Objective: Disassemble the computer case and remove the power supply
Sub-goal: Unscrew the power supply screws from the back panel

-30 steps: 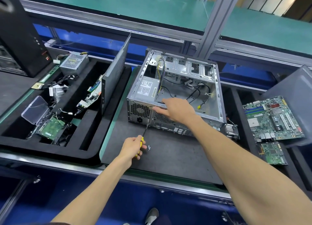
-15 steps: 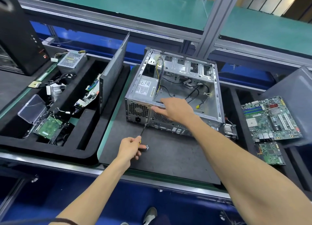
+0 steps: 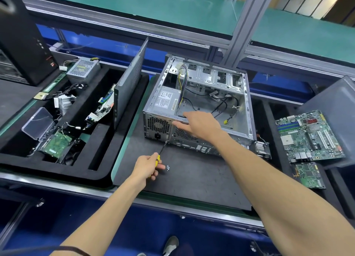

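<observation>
An open silver computer case (image 3: 238, 94) lies on its side on a dark mat, its rear panel facing me. The grey power supply (image 3: 165, 102) sits in its near left corner, with a bundle of coloured wires rising from it. My left hand (image 3: 147, 167) grips a yellow-handled screwdriver (image 3: 162, 150) whose tip touches the rear panel just below the power supply's fan grille. My right hand (image 3: 199, 125) grips the case's top rear edge, thumb on the rear panel.
Loose screws (image 3: 168, 167) lie on the mat (image 3: 192, 178) by my left hand. A foam tray (image 3: 107, 140) to the left holds another power supply (image 3: 83, 70), boards, cables and an upright side panel (image 3: 130, 82). Two motherboards (image 3: 309, 134) lie at the right. A black tower (image 3: 21, 36) stands far left.
The view has shifted slightly. My left hand keeps the screwdriver tip at the same spot on the rear panel; my right hand stays on the case edge.
</observation>
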The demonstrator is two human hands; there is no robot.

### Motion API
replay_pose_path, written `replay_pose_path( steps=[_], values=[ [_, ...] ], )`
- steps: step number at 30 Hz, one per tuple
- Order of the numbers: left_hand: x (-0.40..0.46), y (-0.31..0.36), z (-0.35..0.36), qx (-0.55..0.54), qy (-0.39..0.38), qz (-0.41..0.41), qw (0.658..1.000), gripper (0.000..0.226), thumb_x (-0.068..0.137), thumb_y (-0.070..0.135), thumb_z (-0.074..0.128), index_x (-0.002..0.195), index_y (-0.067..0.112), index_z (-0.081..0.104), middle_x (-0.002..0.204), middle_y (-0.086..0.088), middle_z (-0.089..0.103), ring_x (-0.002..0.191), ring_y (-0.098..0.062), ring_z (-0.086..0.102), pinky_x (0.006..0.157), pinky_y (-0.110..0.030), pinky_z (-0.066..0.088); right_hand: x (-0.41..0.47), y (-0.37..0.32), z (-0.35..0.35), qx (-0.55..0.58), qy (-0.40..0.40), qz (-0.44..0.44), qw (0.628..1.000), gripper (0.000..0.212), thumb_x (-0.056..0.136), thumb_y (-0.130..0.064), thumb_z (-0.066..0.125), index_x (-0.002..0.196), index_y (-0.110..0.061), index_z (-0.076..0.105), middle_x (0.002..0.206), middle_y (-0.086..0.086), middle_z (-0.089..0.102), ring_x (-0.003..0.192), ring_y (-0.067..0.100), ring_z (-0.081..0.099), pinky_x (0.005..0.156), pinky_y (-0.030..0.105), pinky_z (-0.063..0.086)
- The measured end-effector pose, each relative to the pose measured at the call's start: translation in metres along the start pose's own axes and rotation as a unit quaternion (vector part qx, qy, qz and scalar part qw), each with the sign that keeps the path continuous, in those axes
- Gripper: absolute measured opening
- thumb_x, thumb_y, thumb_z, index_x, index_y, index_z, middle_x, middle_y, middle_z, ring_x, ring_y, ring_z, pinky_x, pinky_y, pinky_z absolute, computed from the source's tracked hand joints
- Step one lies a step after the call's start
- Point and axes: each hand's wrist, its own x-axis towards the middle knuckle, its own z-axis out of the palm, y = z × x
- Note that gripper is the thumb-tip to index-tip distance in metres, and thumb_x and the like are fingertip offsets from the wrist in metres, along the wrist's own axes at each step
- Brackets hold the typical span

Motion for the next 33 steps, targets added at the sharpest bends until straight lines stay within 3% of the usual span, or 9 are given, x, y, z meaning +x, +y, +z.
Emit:
replay_pose_path(
  steps=[4, 9, 12, 18, 21, 25, 27, 30, 33],
  values=[
    [0.001, 0.000, 0.004, -0.027, -0.012, -0.022, 0.999, 0.036, 0.106, 0.030, 0.041, 0.092, 0.006, 0.065, 0.063, -0.003, 0.065, 0.043, -0.013, 0.039, 0.035, -0.020, 0.028, 0.000, 0.000, -0.001, -0.013, 0.000, 0.009, 1.000, 0.057, 0.089, -0.081, 0.021, 0.075, -0.027, 0.030, 0.059, -0.008, 0.045, 0.050, 0.005, 0.041, 0.047, 0.032, 0.037],
    [0.000, -0.003, 0.003, 0.011, -0.008, 0.016, 1.000, 0.016, 0.097, 0.027, 0.063, 0.093, 0.013, 0.055, 0.064, -0.004, 0.058, 0.040, -0.011, 0.039, 0.035, -0.019, 0.027, 0.000, 0.000, 0.000, -0.014, 0.007, 0.005, 1.000, 0.055, 0.091, -0.080, 0.024, 0.080, -0.027, 0.033, 0.059, -0.010, 0.042, 0.049, 0.004, 0.038, 0.044, 0.030, 0.032],
    [-0.002, -0.008, -0.002, 0.020, -0.007, 0.016, 1.000, 0.012, 0.096, 0.023, 0.063, 0.093, 0.014, 0.056, 0.063, -0.004, 0.059, 0.042, -0.012, 0.039, 0.035, -0.020, 0.027, 0.000, 0.000, 0.000, -0.015, 0.003, 0.008, 1.000, 0.053, 0.093, -0.079, 0.026, 0.073, -0.030, 0.025, 0.058, -0.010, 0.040, 0.049, 0.004, 0.037, 0.045, 0.031, 0.036],
    [-0.012, -0.012, -0.013, 0.091, 0.020, 0.061, 0.994, 0.014, 0.096, 0.028, 0.063, 0.099, 0.014, 0.060, 0.072, -0.002, 0.065, 0.050, -0.015, 0.046, 0.042, -0.024, 0.036, 0.001, 0.001, 0.003, -0.018, 0.007, 0.015, 1.000, 0.055, 0.093, -0.079, 0.026, 0.084, -0.026, 0.035, 0.060, -0.010, 0.041, 0.050, 0.004, 0.038, 0.048, 0.032, 0.041],
    [-0.019, -0.011, -0.020, 0.252, 0.070, 0.115, 0.958, 0.013, 0.093, 0.038, 0.062, 0.095, 0.025, 0.060, 0.089, 0.007, 0.064, 0.078, -0.016, 0.060, 0.066, -0.031, 0.045, 0.002, 0.002, 0.003, -0.022, 0.017, 0.007, 1.000, 0.053, 0.092, -0.079, 0.026, 0.080, -0.027, 0.032, 0.058, -0.011, 0.038, 0.049, 0.004, 0.035, 0.046, 0.031, 0.035],
    [-0.028, -0.012, -0.025, 0.407, 0.117, 0.180, 0.888, 0.010, 0.093, 0.038, 0.059, 0.093, 0.029, 0.056, 0.095, 0.010, 0.053, 0.081, -0.016, 0.056, 0.066, -0.031, 0.039, 0.001, 0.002, 0.004, -0.018, 0.020, 0.003, 1.000, 0.055, 0.089, -0.082, 0.021, 0.072, -0.030, 0.028, 0.058, -0.012, 0.038, 0.049, 0.006, 0.037, 0.049, 0.032, 0.038],
    [-0.030, -0.013, -0.026, 0.453, 0.124, 0.201, 0.860, 0.009, 0.093, 0.035, 0.057, 0.094, 0.027, 0.056, 0.098, 0.006, 0.054, 0.082, -0.019, 0.055, 0.067, -0.032, 0.039, 0.002, 0.003, 0.006, -0.018, 0.025, 0.004, 1.000, 0.060, 0.087, -0.083, 0.019, 0.080, -0.026, 0.039, 0.058, -0.013, 0.036, 0.052, 0.014, 0.043, 0.049, 0.031, 0.037],
    [-0.032, -0.014, -0.028, 0.472, 0.129, 0.209, 0.847, 0.008, 0.092, 0.034, 0.055, 0.093, 0.026, 0.054, 0.097, 0.005, 0.060, 0.079, -0.020, 0.052, 0.067, -0.031, 0.037, 0.002, 0.003, 0.006, -0.006, 0.035, 0.014, 0.999, 0.082, 0.084, -0.086, 0.018, 0.104, -0.019, 0.061, 0.063, -0.014, 0.041, 0.062, 0.017, 0.048, 0.054, 0.032, 0.039],
    [-0.035, -0.014, -0.028, 0.476, 0.131, 0.211, 0.843, 0.008, 0.091, 0.035, 0.055, 0.092, 0.027, 0.053, 0.094, 0.006, 0.061, 0.077, -0.020, 0.051, 0.066, -0.031, 0.037, 0.001, 0.003, 0.003, 0.016, 0.028, 0.038, 0.999, 0.090, 0.079, -0.090, 0.018, 0.116, -0.019, 0.059, 0.079, -0.009, 0.053, 0.071, 0.017, 0.054, 0.059, 0.033, 0.043]
  ],
)
